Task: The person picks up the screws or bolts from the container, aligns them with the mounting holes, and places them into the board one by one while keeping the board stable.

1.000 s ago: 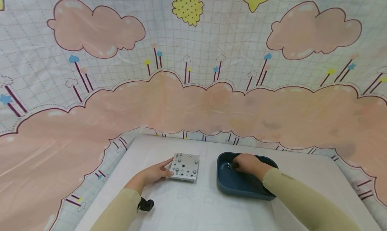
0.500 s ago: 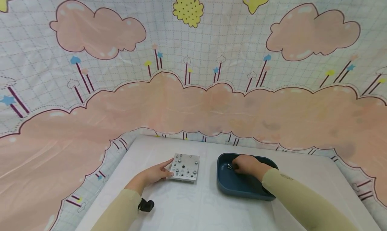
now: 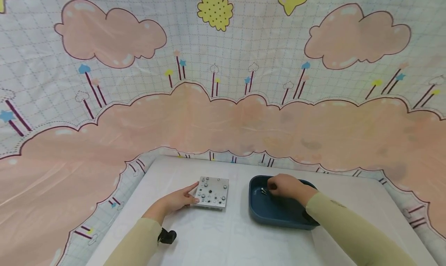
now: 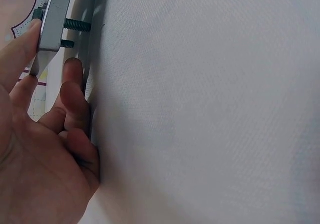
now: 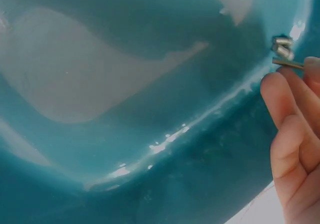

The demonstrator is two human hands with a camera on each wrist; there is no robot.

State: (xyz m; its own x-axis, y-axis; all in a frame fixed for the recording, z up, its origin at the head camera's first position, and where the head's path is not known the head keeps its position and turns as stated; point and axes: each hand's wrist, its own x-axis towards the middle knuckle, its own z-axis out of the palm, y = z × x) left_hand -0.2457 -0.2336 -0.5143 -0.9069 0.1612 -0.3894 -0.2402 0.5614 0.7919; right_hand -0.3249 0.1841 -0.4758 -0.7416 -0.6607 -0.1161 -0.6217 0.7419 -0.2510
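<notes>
A square silver metal plate [image 3: 218, 187] with screw heads and holes on its top stands on the white table. My left hand [image 3: 173, 201] grips its left edge with thumb and index finger. In the left wrist view, threaded screws [image 4: 78, 25] stick out below the plate [image 4: 55, 22], and the other fingers curl beneath it. My right hand [image 3: 289, 187] is over a dark blue tray [image 3: 282, 220]. Its fingertips pinch a thin brass-coloured rod [image 5: 287, 63], partly hidden by the fingers. Close beside it, small silver cylindrical pieces [image 5: 282, 47] lie in the tray.
The tray's raised walls surround the right hand's work, to the right of the plate. A black wrist mount [image 3: 168, 236] sits at the left sleeve. Behind the table [image 3: 209, 239] hangs a patterned cloth [image 3: 223, 122] with clouds.
My right hand has lifted slightly inside the tray, and the silver pieces beside its fingertips show a little more. Left hand and plate stay as they were.
</notes>
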